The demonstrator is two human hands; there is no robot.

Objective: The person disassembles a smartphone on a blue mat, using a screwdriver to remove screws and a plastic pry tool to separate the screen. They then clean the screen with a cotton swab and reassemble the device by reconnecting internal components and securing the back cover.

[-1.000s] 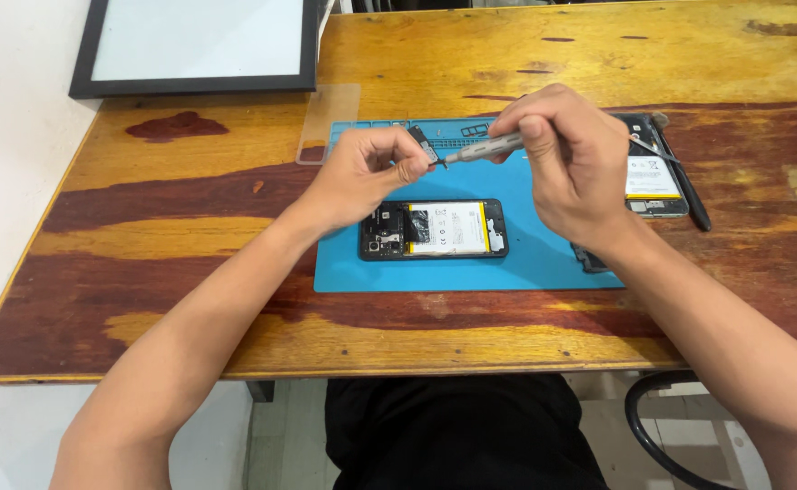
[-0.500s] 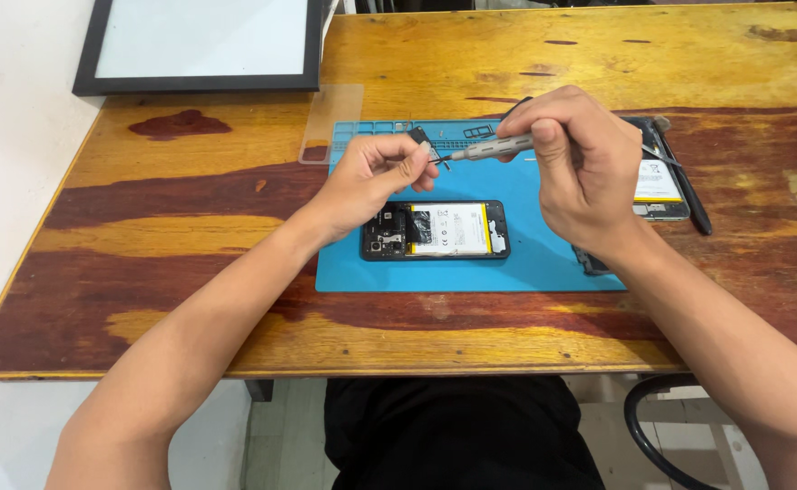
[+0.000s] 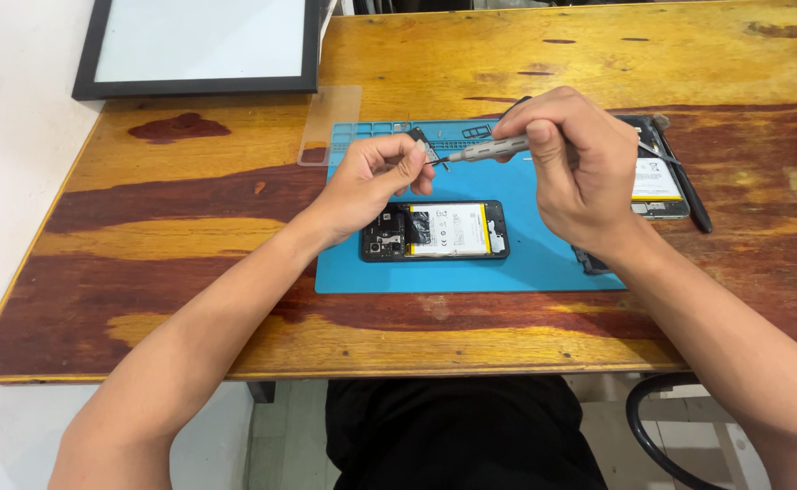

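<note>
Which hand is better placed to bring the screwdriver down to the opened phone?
Right, probably. The right hand already grips the screwdriver, above the opened phone on the blue mat. The left hand pinches a small part at the tip.

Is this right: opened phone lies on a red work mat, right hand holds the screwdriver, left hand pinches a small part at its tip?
Not quite: the work mat is blue, not red, as the head view shows. The rest holds: the opened phone lies on it, the right hand holds the screwdriver, and the left hand pinches a small part at its tip.
</note>
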